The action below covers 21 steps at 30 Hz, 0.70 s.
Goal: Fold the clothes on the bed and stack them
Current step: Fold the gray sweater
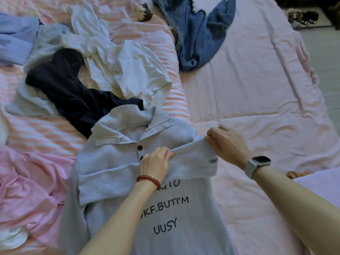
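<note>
A pale grey polo sweater [114, 162] with dark printed lettering lies face up across the bed [257, 89], its ribbed collar pointing away from the person, as both bare hands work one sleeve [193, 159] folded across the chest. The left hand [156, 162], a red beaded bracelet [148, 178] on its wrist, curls its fingers over the sleeve's upper edge just beside the two dark buttons [139, 148] of the placket, pinching the knit. The right hand [228, 142], with a pale smartwatch [257, 163] strapped to its wrist, pinches the ribbed cuff end of that same sleeve at the sweater's right shoulder, fingers bent tight on the fabric. The other sleeve [103, 183] lies folded over the sweater's front, below the collar. Beyond the collar a dark navy garment [64, 89] touches the sweater, with a crumpled white shirt [119, 63] behind it and a light blue shirt [16, 43] farther off to the left. Blue denim jeans [195, 34] lie well beyond the sweater toward the bed's far side. A pink garment [27, 181] is bunched just left of the sweater, and shoes [301, 18] stand on the floor past the bed's far corner
</note>
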Motion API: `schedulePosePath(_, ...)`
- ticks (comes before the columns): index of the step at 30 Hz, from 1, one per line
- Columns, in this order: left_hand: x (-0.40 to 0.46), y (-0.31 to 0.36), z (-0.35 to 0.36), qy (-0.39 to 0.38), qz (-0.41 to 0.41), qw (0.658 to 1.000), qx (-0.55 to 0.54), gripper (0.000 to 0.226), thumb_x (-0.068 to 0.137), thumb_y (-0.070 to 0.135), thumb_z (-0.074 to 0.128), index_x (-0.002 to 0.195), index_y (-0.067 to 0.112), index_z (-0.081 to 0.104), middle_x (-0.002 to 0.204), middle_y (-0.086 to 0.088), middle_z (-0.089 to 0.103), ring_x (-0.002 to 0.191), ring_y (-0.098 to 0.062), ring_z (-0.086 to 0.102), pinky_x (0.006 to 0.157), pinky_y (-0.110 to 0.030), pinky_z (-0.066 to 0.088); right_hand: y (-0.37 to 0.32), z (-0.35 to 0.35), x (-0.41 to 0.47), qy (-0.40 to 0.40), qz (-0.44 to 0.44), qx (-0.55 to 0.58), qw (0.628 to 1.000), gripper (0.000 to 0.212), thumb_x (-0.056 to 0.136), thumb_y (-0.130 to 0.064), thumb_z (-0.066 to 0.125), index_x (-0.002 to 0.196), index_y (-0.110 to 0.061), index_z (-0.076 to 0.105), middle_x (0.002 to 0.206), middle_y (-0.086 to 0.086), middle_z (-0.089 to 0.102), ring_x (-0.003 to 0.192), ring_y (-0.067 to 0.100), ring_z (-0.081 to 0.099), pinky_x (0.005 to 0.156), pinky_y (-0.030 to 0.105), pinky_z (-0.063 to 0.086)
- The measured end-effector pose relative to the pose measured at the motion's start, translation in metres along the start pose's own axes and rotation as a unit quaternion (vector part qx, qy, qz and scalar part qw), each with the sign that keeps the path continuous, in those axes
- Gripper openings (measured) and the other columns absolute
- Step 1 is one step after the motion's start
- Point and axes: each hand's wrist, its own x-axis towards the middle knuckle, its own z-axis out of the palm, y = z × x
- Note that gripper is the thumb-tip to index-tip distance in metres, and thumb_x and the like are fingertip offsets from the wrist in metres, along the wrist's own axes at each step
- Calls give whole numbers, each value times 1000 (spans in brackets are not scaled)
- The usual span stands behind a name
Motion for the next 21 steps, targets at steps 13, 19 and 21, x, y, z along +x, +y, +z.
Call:
schedulePosePath(13,-48,-81,-34,268,-202,942,-26,30,80,12,54,107,3,64,112,-24,57,104,-43,54,85,-51,43,-141,71,-22,32,-153,2,988,45,82,-22,38,126,-18,46,132,11,54,127,28,45,105,62,29)
schedulePosePath(19,-106,-167,-48,169,-377,907,-82,57,85,32,46,133,2,46,136,-24,45,124,-41,41,101,-48,32,-214,103,-42,-95,-219,-45,970,52,80,-30,37,131,-27,44,139,7,49,127,30,47,98,63,35)
schedulePosePath(21,-122,-187,-45,81,-393,912,-87,54,90,32,54,136,5,42,137,-22,45,127,-37,39,103,-43,31,-229,108,-43,-114,-190,-56,973,50,78,-31,45,128,-28,48,134,7,54,124,33,50,95,63,37)
